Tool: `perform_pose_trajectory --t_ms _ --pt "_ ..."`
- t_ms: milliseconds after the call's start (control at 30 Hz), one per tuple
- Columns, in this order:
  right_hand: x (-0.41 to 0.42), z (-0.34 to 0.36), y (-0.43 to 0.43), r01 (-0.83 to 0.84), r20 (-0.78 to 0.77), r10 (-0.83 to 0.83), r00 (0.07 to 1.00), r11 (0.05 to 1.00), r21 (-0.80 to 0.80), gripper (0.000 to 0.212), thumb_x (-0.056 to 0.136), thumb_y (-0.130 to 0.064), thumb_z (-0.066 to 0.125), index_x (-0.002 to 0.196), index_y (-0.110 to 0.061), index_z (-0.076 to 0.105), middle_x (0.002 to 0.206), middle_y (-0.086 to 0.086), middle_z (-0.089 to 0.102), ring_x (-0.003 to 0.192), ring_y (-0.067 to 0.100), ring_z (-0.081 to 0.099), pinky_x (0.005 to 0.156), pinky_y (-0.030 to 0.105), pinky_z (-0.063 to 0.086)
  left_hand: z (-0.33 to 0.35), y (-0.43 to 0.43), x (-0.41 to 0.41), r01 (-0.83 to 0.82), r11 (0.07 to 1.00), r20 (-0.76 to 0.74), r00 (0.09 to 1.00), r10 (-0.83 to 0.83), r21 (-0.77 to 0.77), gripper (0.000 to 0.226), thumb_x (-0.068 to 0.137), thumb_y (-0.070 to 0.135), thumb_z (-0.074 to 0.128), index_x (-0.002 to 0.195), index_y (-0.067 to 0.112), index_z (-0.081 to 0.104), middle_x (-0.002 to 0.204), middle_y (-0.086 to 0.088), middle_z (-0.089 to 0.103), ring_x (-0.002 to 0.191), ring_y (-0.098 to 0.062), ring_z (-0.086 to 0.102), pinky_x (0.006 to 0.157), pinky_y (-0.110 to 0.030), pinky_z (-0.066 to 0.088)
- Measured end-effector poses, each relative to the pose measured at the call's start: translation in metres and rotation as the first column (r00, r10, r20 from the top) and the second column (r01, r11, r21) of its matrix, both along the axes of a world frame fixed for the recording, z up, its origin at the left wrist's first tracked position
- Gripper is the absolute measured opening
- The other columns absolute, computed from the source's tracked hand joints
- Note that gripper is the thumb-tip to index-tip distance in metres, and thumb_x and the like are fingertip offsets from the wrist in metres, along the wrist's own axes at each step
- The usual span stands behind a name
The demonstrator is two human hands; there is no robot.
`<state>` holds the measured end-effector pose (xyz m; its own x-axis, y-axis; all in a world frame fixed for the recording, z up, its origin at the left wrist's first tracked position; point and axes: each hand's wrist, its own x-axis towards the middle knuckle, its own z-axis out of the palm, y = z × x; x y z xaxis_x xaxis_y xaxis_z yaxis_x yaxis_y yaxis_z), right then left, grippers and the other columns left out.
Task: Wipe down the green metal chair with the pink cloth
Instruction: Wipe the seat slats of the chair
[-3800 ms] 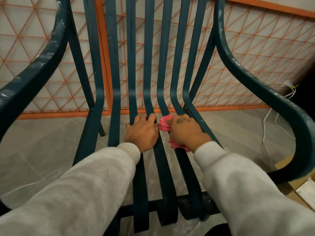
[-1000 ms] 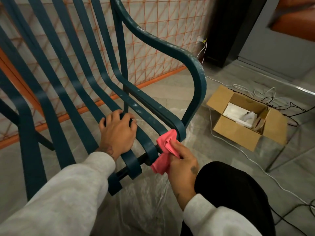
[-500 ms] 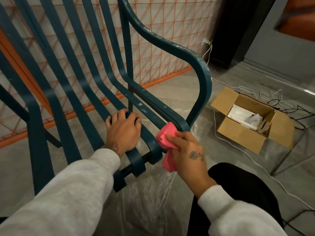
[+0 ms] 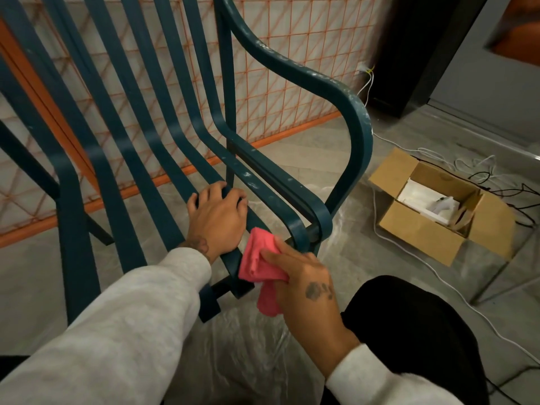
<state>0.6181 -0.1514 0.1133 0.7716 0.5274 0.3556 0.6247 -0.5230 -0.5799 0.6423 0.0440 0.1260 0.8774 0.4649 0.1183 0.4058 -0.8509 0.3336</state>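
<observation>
The green metal chair fills the left and centre of the view, its long slats curving down into the seat and its right armrest looping over to the front corner. My left hand lies palm down on the right seat slats, fingers curled over a slat near the front edge. My right hand holds the bunched pink cloth and presses it against the curled front end of a slat, just left of the front right corner. Part of the cloth hangs below my fingers.
An open cardboard box with white contents sits on the floor to the right, with white and black cables trailing around it. An orange mesh panel stands behind the chair. Clear plastic sheeting covers the floor under the chair front.
Earlier both hands were at the back of the seat; the view has since swung to the front right corner. In the last second the cloth has shifted left and down along the front slat ends.
</observation>
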Motion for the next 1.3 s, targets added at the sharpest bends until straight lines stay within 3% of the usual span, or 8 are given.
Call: perform_pose_trajectory --t_ms 100,233,367,533,633,1000,1200,1300 --pt "0.0 0.0 -0.003 0.048 0.06 -0.051 0.997 0.998 0.044 0.04 0.067 0.0 0.075 0.099 -0.023 0.077 0.1 0.0 0.074 0.075 0.021 0.066 0.076 0.008 0.039 0.001 -0.001 -0.001 -0.002 1.0 0.004 1.0 0.002 -0.003 0.037 0.105 0.04 0.029 0.134 0.034 0.051 0.153 -0.003 0.034 0.144 -0.025 0.025 0.12 -0.052 0.01" --pt "0.015 0.014 0.021 0.065 0.148 -0.074 0.986 0.996 0.063 0.029 0.072 -0.002 0.069 0.092 -0.02 0.078 0.098 0.006 0.075 0.079 0.022 0.069 0.082 0.022 0.046 0.0 -0.001 -0.001 -0.003 1.0 0.01 1.0 0.003 -0.005 0.036 0.105 0.041 0.029 0.132 0.035 0.052 0.151 -0.002 0.036 0.142 -0.025 0.028 0.119 -0.052 0.012" --pt "0.001 0.012 0.006 0.162 -0.319 -0.086 0.944 0.962 0.222 0.036 0.084 0.005 0.067 0.104 -0.024 0.075 0.101 -0.012 0.07 0.085 -0.006 0.062 0.08 0.008 0.048 0.0 0.0 -0.001 -0.005 1.0 0.005 1.0 0.005 -0.011 0.036 0.105 0.041 0.029 0.132 0.035 0.052 0.151 -0.002 0.036 0.142 -0.025 0.027 0.12 -0.051 0.011" --pt "-0.016 0.007 -0.024 0.749 -0.965 0.012 0.263 0.628 0.213 0.028 0.088 0.005 0.059 0.094 -0.018 0.074 0.083 0.01 0.075 0.075 0.026 0.07 0.065 0.034 0.056 0.001 -0.001 -0.001 0.009 1.0 0.004 1.0 -0.009 0.002 0.036 0.105 0.042 0.029 0.133 0.035 0.051 0.152 -0.002 0.035 0.143 -0.026 0.027 0.12 -0.052 0.011" --pt "-0.002 -0.006 -0.02 0.866 -0.988 0.03 0.151 0.477 0.147 0.03 0.089 0.01 0.05 0.105 -0.007 0.068 0.085 0.018 0.069 0.072 0.031 0.063 0.066 0.039 0.053 0.002 0.0 -0.001 0.004 1.0 -0.006 1.0 -0.004 0.0 0.036 0.105 0.042 0.029 0.133 0.035 0.051 0.152 -0.003 0.035 0.143 -0.027 0.027 0.12 -0.052 0.011" --pt "0.023 -0.007 0.011 0.846 -0.944 -0.001 0.331 0.443 0.296 0.045 0.092 0.008 0.051 0.113 -0.028 0.067 0.104 0.005 0.07 0.088 0.026 0.068 0.079 0.04 0.058 0.0 0.0 -0.002 0.011 1.0 0.018 1.0 -0.011 0.015 0.034 0.105 0.042 0.031 0.131 0.035 0.052 0.15 -0.003 0.037 0.141 -0.027 0.03 0.118 -0.052 0.015" --pt "0.041 0.02 0.005 0.431 -0.463 -0.313 0.829 0.885 0.173 0.037 0.097 -0.011 0.054 0.129 -0.027 0.062 0.101 -0.01 0.06 0.082 0.004 0.057 0.076 0.016 0.048 0.001 0.0 0.0 0.001 1.0 0.032 0.999 -0.001 -0.003 0.039 0.104 0.044 0.032 0.137 0.032 0.046 0.15 -0.001 0.038 0.141 -0.026 0.03 0.118 -0.051 0.017" --pt "0.056 0.026 0.011 0.25 -0.188 -0.242 0.952 0.968 0.019 0.035 0.096 -0.007 0.054 0.124 -0.024 0.066 0.098 -0.008 0.064 0.082 0.014 0.062 0.077 0.027 0.056 0.003 0.0 0.0 -0.019 1.0 0.047 0.999 0.02 -0.021 0.043 0.103 0.046 0.035 0.142 0.028 0.04 0.148 0.0 0.039 0.14 -0.024 0.033 0.119 -0.05 0.018"
